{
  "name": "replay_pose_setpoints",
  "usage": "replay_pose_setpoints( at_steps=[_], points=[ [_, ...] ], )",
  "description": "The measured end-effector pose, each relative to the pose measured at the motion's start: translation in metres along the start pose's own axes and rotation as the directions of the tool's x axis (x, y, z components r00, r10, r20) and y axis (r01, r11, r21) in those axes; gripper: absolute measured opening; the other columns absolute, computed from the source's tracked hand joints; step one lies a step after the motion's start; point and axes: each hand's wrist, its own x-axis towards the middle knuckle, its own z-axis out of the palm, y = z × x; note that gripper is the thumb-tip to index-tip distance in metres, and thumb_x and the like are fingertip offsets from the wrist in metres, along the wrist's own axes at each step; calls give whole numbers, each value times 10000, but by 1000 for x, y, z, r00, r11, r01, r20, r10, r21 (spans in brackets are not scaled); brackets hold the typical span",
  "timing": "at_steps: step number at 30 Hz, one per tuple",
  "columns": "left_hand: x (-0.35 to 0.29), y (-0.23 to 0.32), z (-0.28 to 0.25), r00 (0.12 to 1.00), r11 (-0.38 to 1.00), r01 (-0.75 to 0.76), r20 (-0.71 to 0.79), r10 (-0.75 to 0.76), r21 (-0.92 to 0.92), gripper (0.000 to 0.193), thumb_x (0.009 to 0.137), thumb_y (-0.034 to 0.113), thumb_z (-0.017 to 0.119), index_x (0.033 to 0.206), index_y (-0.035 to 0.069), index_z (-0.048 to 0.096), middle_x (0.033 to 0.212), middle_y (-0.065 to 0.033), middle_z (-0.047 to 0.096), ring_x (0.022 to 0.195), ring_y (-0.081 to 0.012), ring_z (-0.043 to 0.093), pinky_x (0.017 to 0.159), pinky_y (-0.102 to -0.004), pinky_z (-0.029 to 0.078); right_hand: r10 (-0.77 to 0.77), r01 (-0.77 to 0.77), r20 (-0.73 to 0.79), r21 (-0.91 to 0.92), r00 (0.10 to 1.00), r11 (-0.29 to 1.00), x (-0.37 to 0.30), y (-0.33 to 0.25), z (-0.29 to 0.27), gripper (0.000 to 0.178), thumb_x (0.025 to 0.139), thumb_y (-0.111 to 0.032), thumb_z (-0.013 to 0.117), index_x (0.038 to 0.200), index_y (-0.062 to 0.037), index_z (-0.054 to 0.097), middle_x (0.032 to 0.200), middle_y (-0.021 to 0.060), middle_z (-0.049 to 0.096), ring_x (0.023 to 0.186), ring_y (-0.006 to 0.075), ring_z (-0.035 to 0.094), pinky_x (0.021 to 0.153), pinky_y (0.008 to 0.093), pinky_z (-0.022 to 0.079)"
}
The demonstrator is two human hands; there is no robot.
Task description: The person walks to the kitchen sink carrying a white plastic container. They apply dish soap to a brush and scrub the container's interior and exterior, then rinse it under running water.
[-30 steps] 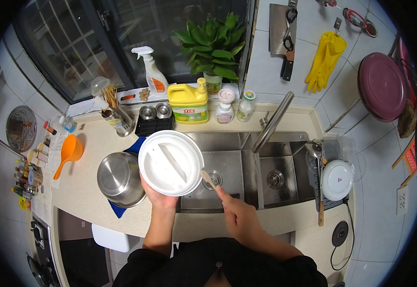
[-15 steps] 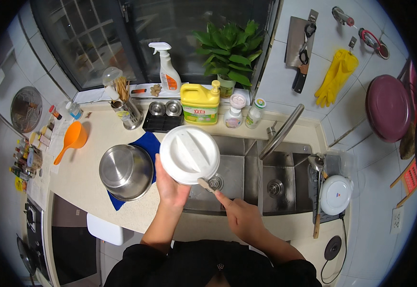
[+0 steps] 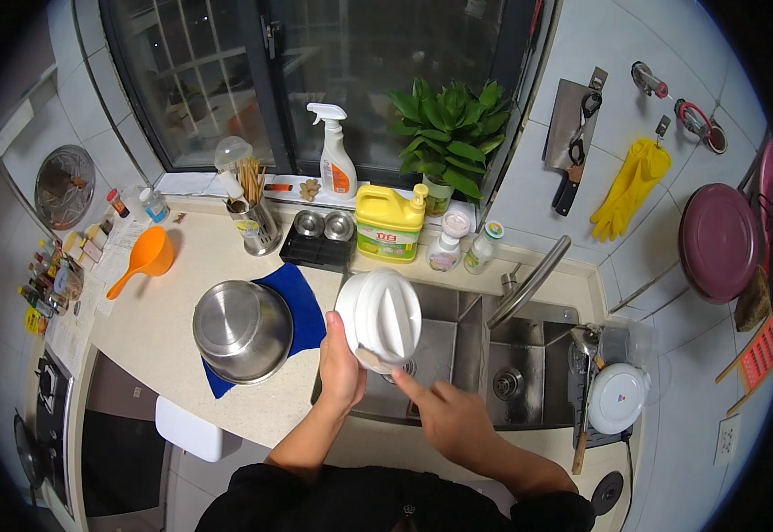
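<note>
My left hand (image 3: pixel 342 372) is closed round the left side of a round white lid (image 3: pixel 390 312) with a raised bar across its recessed top. It holds the lid tilted, over the left part of the sink. Against the lid's lower rim lies a small beige brush-like tool (image 3: pixel 373 362), partly hidden; its exact kind is unclear. My right hand (image 3: pixel 451 413) grips its end, index finger stretched along it and the other fingers curled. Left of the lid, an upturned steel pot (image 3: pixel 243 332) rests on a blue cloth (image 3: pixel 305 310).
The double steel sink (image 3: pixel 440 341) has a faucet (image 3: pixel 533 282) leaning over it. Behind stand a yellow detergent jug (image 3: pixel 387 226), a pump bottle (image 3: pixel 445 248) and a glass jar (image 3: pixel 483 248). An orange ladle (image 3: pixel 149 255) lies at left. A white plate (image 3: pixel 618 397) stands at right.
The lid has turned more onto its side, so its left flank shows. The brush-like tool has moved left along the rim, and my view has shifted slightly.
</note>
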Motion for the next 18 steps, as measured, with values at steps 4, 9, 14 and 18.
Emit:
replay_pose_setpoints(
  at_steps=[4,9,14,18],
  points=[
    [-10,-7,-3,997,999,42,72,-41,-4,572,957,420,273,1169,-80,451,1074,-162,564,952,-204,574,835,-313,452,13,0,-225,59,974,998,23,10,1,560,779,-29,519,1293,-237,444,681,86,508,504,250,527,482,352,460],
    [-11,-2,-8,988,990,107,122,-96,-88,549,952,405,311,1168,-79,455,1072,-171,571,949,-212,583,832,-316,458,-46,59,-96,137,994,989,12,7,-11,531,789,-39,509,1285,-220,450,670,102,519,523,267,535,488,376,455],
    [-14,1,-15,985,991,98,153,-84,-90,528,947,383,336,1195,-72,437,1105,-179,556,998,-236,565,874,-337,443,-7,10,-222,9,975,1000,27,31,-22,548,784,-51,520,1306,-185,425,631,71,502,485,228,518,436,363,434],
    [-11,5,-12,973,971,184,170,-158,-150,504,947,369,330,1213,-48,431,1136,-175,542,1026,-244,553,894,-347,432,-89,89,-24,-26,996,996,4,9,-23,522,801,-72,500,1301,-203,431,639,68,512,499,219,534,444,349,438]
  ],
)
